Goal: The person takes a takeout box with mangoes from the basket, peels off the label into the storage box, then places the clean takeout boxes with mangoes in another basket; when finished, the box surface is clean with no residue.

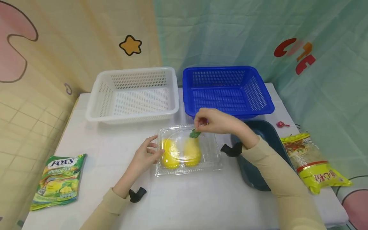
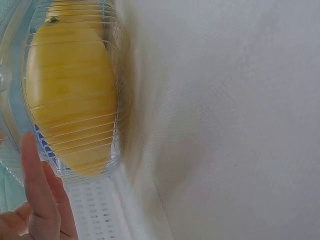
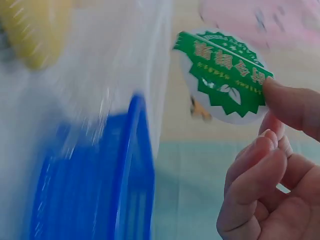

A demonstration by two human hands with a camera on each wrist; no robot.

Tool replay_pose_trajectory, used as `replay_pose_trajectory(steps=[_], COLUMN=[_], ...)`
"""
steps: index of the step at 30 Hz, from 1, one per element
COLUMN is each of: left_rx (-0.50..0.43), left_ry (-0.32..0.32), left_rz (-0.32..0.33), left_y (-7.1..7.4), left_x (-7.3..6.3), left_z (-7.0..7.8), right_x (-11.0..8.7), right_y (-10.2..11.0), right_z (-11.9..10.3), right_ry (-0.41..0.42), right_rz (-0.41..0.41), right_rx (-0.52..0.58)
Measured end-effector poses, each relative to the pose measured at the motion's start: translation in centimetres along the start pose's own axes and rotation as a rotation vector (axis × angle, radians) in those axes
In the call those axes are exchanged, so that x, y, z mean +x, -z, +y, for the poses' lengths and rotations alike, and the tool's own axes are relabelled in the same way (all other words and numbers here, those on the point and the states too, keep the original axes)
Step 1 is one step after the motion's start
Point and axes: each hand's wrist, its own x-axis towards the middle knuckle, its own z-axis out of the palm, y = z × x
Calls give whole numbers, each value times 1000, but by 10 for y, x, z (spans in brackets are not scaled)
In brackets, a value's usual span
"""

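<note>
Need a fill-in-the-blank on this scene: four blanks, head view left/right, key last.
1. The right hand pinches a round sticker colored white and ____.
2. The left hand is at the clear clamshell container's ____ side.
3. The mango-like objects inside are ____.
4. The neighboring basket right of the white basket is ____.

Missing words: green; left; yellow; blue.

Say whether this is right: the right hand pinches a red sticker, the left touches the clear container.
Wrong colour: the right hand pinches a green-and-white sticker, as the right wrist view shows; the left hand touches the clear container.
</note>
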Motion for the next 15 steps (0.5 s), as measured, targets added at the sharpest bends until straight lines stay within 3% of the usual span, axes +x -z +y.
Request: replay_pose_trajectory(steps=[4, 8, 11, 15], left_rx=[7, 8, 3, 0], left_ry=[-4, -4, 3, 11], left_rz=[1, -8, -18, -18], left_y=[1, 1, 0, 0], left_x=[0, 2, 3, 3], left_z=[-1, -2, -3, -2], right_x=[-60, -109, -123, -120], right_y=[19, 14, 1, -16], right_z=[49, 103, 134, 155], right_ry=[-196, -437, -580, -713], right_rz=[134, 187, 158, 96], right_rx=[215, 394, 479, 511])
